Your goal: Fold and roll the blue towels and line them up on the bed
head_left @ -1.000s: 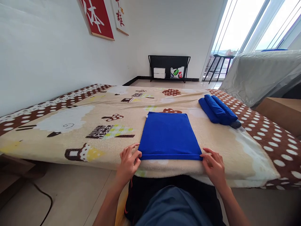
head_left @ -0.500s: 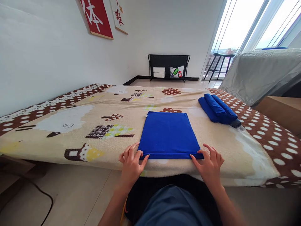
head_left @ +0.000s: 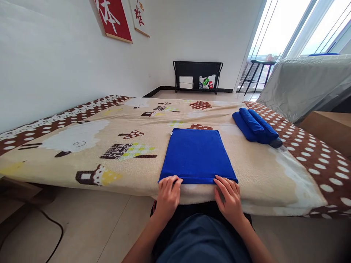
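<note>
A blue towel (head_left: pixel 196 155) lies folded flat in a rectangle on the patterned blanket (head_left: pixel 115 128), close to the bed's near edge. My left hand (head_left: pixel 168 195) rests at the towel's near hem, left of its middle, fingers curled together onto the edge. My right hand (head_left: pixel 229 197) grips the same hem right of the middle, fingers bent over it. Both thumbs are hidden beneath the hands. My lap shows below the bed edge.
Rolled blue towels (head_left: pixel 255 126) lie at the right of the bed with a dark object (head_left: pixel 275 143) beside them. A grey covered piece of furniture (head_left: pixel 304 84) stands to the right. A black rack (head_left: pixel 197 75) and stool (head_left: pixel 259 73) stand at the far wall.
Both hands slid inward along the towel's near hem, from its two corners toward the middle. The towel itself stays flat in place.
</note>
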`<state>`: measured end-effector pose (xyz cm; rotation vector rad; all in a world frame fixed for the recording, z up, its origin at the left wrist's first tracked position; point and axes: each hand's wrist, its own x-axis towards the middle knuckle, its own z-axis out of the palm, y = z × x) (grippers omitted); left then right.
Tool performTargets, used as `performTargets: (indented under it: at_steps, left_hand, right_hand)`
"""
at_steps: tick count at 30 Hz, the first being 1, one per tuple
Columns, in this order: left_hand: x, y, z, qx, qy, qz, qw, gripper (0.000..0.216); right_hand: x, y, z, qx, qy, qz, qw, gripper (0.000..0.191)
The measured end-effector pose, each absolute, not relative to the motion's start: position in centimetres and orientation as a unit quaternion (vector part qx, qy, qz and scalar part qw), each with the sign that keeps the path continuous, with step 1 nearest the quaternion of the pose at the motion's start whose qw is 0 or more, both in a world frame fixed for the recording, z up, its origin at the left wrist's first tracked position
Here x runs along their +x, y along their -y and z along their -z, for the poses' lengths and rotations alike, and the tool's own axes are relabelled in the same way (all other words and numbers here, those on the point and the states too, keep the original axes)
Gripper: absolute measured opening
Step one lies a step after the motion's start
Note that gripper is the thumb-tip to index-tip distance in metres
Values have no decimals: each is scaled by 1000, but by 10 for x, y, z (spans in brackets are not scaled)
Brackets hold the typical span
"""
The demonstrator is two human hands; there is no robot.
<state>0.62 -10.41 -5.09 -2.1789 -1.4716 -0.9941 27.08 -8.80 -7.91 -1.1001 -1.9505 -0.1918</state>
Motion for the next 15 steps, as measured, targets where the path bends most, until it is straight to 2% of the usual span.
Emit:
performTargets:
  at_steps: [7, 11, 15]
  left_hand:
    - [37, 109, 52, -873, 400, 255, 112, 62]
    - [38, 109, 54, -875, 403, 252, 97, 64]
    - [36, 108, 56, -876, 389, 273, 74, 61]
  right_hand:
    - [259, 88, 74, -452, 760, 90, 459, 41]
    - [245, 96, 62, -400, 791, 73, 458, 45]
    - [224, 100, 50, -295, 875, 22, 383, 58]
